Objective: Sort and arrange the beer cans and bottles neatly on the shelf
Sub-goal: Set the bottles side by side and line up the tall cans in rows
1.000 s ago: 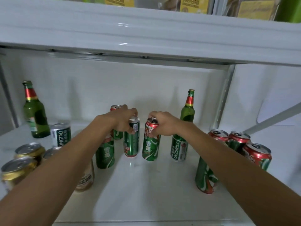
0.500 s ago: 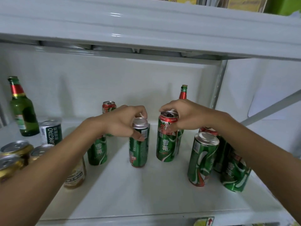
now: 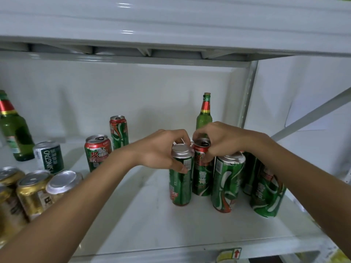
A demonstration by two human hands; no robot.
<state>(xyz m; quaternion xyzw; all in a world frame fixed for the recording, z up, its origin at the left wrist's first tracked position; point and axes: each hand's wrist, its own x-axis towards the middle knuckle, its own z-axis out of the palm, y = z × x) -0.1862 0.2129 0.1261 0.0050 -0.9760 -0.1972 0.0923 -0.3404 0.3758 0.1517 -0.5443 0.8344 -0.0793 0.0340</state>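
Observation:
My left hand (image 3: 161,149) grips the top of a tall green can with a silver lid (image 3: 180,179) standing on the white shelf (image 3: 142,221). My right hand (image 3: 224,138) holds the rim of a green can with a red top (image 3: 202,177) just behind and right of it. Both cans stand close to a cluster of green cans (image 3: 228,185) at the right. A green bottle (image 3: 204,114) stands behind my right hand.
Two red-topped green cans (image 3: 97,151) stand at the middle left. A Tsingtao can (image 3: 50,157), a green bottle (image 3: 13,130) and several gold cans (image 3: 32,192) fill the left. The upper shelf (image 3: 171,25) hangs low overhead; a metal post (image 3: 247,95) stands at right.
Both hands carried their cans to the right and nearer the shelf front, up against the cluster of green cans. The view shifted right and closer.

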